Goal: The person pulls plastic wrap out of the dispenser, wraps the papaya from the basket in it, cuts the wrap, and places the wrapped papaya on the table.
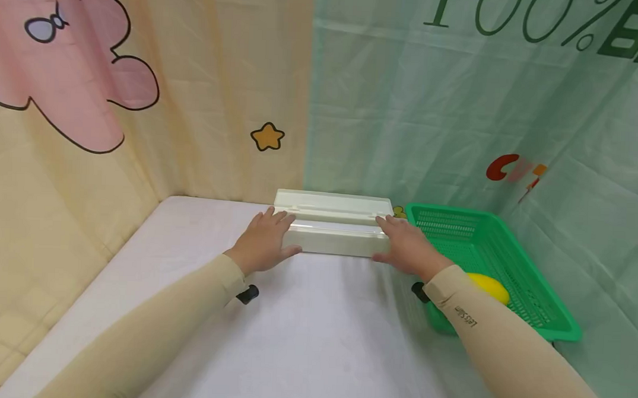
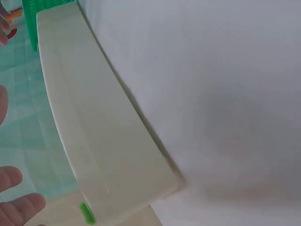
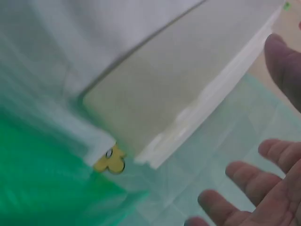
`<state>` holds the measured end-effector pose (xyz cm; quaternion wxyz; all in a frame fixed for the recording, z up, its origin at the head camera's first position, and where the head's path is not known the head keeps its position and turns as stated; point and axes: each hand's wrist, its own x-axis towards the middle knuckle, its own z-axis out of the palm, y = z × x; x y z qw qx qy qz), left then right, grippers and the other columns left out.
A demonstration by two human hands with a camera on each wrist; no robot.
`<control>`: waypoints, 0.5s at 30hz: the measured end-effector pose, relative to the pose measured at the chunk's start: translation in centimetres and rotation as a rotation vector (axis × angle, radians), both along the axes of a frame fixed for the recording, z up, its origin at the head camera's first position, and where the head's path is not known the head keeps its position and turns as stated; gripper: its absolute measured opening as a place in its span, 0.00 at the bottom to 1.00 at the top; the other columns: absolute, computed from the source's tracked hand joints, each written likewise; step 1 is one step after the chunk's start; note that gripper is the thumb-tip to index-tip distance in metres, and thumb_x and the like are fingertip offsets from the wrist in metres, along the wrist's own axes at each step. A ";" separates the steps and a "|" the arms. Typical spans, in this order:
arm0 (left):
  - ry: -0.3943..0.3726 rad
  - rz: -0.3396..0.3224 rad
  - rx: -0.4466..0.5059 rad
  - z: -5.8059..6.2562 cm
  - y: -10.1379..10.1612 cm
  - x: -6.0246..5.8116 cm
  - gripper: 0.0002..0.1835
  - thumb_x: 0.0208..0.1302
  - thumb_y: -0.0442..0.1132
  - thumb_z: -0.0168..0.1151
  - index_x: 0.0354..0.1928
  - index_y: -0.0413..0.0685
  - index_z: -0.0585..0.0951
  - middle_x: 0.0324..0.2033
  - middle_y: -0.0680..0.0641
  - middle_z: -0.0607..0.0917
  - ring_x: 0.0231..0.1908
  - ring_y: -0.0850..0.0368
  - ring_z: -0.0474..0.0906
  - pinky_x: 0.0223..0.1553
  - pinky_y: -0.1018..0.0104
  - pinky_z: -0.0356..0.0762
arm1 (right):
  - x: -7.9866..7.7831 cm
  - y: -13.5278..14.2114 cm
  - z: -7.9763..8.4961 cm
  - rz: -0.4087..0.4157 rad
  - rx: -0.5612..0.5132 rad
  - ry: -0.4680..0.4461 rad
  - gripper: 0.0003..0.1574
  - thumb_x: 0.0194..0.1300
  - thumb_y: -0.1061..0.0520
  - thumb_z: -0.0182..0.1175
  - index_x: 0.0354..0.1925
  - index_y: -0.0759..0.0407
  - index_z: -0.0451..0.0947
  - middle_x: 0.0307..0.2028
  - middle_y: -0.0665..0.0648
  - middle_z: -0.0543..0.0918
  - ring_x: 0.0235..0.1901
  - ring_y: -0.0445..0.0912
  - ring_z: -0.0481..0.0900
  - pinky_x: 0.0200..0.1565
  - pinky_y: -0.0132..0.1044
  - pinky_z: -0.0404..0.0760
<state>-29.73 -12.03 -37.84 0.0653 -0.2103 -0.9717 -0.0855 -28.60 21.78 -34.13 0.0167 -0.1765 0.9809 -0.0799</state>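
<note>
Flanking white box (image 1: 335,243): left hand (image 1: 264,239), right hand (image 1: 407,244); "100%" (image 1: 512,17) behind

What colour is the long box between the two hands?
The long box is off-white, showing best in the head view.

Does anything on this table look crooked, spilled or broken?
Nothing stands out. The white box looks straight, with its lid open, and the yellow item lies in the green basket, partly behind the right sleeve. I see no spill or damage.
</note>
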 end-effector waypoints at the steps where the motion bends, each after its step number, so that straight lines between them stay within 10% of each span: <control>1: 0.001 -0.001 0.003 0.2 -0.2 -0.2 0.44 0.73 0.65 0.60 0.79 0.45 0.65 0.77 0.38 0.69 0.80 0.30 0.55 0.80 0.37 0.51 | -0.2 0.4 0.4 0.006 -0.001 -0.005 0.55 0.69 0.46 0.71 0.81 0.64 0.57 0.79 0.72 0.61 0.78 0.73 0.57 0.76 0.68 0.59; 15: -0.046 -0.044 0.068 1.8 -2.0 -3.2 0.33 0.75 0.54 0.64 0.76 0.47 0.72 0.72 0.41 0.77 0.74 0.37 0.70 0.77 0.42 0.63 | -3.3 2.9 3.5 0.005 0.183 -0.127 0.32 0.76 0.56 0.63 0.74 0.60 0.72 0.71 0.69 0.76 0.72 0.68 0.70 0.67 0.59 0.76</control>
